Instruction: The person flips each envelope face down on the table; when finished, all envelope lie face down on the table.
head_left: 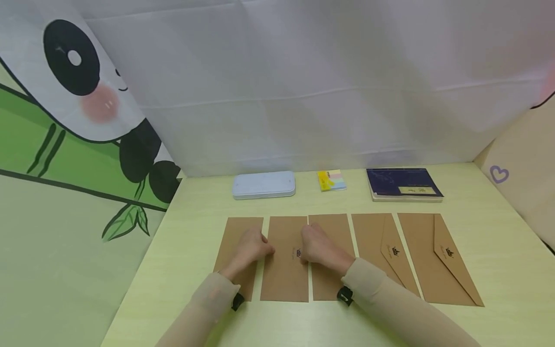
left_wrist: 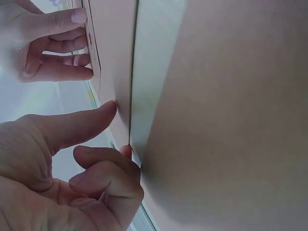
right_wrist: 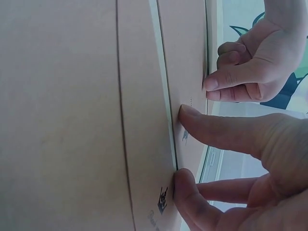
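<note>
Several brown kraft-paper envelopes lie side by side in a row. Both hands are at the second envelope (head_left: 284,284) from the left, which has a small dark crown print. My left hand (head_left: 252,246) pinches its left edge, the thumb (left_wrist: 103,118) on its face and the other fingers curled beside the edge, above the first envelope (head_left: 249,284). Over at its right edge my right hand (head_left: 320,246) holds it, with the thumb (right_wrist: 192,115) close to the crown print and a fingertip at the gap. That hand partly covers the third envelope (head_left: 331,224).
Two more envelopes with slanted flaps, the fourth (head_left: 368,236) and the fifth (head_left: 438,284), lie to the right. Behind the row are a pale flat case (head_left: 263,184), a packet of sticky notes (head_left: 331,180) and a dark blue book (head_left: 403,180). A white cloth (head_left: 321,96) hangs at the back.
</note>
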`<state>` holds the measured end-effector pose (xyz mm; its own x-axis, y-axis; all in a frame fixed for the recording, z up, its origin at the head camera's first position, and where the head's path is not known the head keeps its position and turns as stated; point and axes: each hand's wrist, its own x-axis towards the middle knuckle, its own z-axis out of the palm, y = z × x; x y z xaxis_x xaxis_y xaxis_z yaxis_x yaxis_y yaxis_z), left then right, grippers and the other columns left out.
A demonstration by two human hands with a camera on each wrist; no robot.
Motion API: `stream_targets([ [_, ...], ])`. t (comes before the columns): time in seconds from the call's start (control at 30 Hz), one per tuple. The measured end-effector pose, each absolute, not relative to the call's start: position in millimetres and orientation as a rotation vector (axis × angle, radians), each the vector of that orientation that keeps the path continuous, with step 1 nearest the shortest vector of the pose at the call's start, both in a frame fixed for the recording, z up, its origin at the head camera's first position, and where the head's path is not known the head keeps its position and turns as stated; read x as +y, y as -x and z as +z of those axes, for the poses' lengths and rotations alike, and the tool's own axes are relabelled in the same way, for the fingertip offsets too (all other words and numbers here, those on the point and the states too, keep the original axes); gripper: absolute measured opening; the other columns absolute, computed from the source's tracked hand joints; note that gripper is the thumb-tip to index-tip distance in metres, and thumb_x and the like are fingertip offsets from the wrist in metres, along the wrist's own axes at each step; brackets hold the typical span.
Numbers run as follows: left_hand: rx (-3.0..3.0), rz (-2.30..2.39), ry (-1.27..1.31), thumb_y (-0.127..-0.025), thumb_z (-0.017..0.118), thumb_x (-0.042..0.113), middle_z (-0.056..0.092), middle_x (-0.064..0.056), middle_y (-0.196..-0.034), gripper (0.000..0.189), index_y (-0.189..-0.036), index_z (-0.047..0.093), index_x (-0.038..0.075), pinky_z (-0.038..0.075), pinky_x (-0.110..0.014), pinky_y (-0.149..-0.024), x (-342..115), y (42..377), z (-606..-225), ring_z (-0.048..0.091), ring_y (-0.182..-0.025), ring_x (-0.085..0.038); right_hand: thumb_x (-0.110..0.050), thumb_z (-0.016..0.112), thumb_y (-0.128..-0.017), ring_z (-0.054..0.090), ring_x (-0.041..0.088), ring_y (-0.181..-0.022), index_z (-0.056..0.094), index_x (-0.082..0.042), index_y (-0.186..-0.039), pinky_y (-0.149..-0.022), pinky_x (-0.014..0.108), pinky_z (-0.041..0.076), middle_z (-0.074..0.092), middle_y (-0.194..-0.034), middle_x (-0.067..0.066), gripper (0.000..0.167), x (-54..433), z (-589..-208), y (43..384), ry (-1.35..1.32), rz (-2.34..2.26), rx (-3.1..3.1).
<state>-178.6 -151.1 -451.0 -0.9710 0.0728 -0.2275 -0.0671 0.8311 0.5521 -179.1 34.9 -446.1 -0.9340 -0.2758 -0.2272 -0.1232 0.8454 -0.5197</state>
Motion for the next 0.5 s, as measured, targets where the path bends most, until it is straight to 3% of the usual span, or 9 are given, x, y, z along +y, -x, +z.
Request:
stream_targets([
  [0.5,2.773,0.837,0.019,-0.074,0.079,0.011,0.020,0.009,-0.045,0.051,-0.043,0.037,0.015,0.015,-0.023,-0.040,-151.9,180.4,-454.6,0.020,-0.042,-0.008,-0.001,0.090,-0.055,0.047,0.022,-0.066,0.060,0.001,-0.073,-0.048,0.027,0.042,0.047,-0.077,0.011,0.035,34.5,-445.9,177.4,0.330,-0.735,2.744],
])
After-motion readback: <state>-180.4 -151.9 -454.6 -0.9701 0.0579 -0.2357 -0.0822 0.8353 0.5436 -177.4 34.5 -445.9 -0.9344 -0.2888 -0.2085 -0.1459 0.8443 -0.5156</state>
